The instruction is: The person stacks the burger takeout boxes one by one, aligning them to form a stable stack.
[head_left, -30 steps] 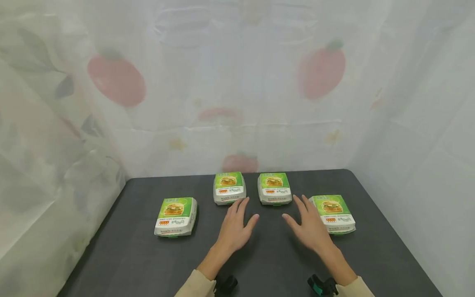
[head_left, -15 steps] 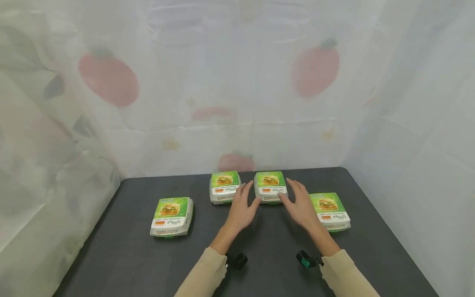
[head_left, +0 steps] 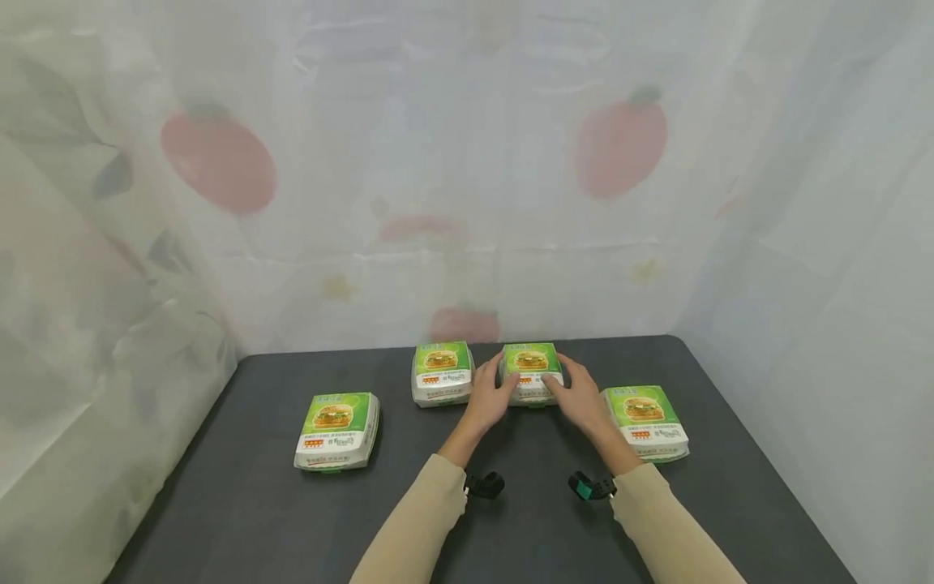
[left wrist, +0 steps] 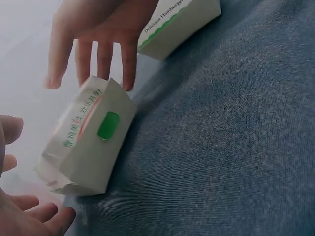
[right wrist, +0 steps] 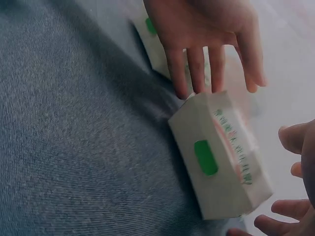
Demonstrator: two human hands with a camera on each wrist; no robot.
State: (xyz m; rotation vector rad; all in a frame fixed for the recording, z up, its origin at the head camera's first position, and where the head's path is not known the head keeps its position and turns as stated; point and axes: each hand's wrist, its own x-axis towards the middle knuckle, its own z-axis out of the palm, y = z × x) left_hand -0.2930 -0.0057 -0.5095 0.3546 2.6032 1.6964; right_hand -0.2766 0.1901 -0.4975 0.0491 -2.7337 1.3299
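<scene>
A white-and-green hamburger box [head_left: 529, 359] stands second from the right on the dark table, between both hands. On its left side is my left hand [head_left: 490, 399], thumb over the near left edge. My right hand [head_left: 581, 397] flanks the other side, its thumb at the near right edge. In the left wrist view, the box [left wrist: 96, 147] shows a green tab on its front; the right hand [left wrist: 103, 24] extends straight fingers beside its end. From the right wrist view, the left hand [right wrist: 202, 24] likewise has straight fingers by the box [right wrist: 216, 157]. Whether the fingers touch it is hard to tell.
Three similar boxes share the table [head_left: 306, 527]: a box [head_left: 443, 373] just left of my left hand, another [head_left: 338, 430] nearer at far left, and one [head_left: 646, 422] close to my right forearm. White printed sheeting [head_left: 467, 162] rises behind the table and along both sides.
Both hands have reached forward and drawn in around the second box from the right, the left hand moving rightward too. The boxes keep their places; the head view shifted slightly.
</scene>
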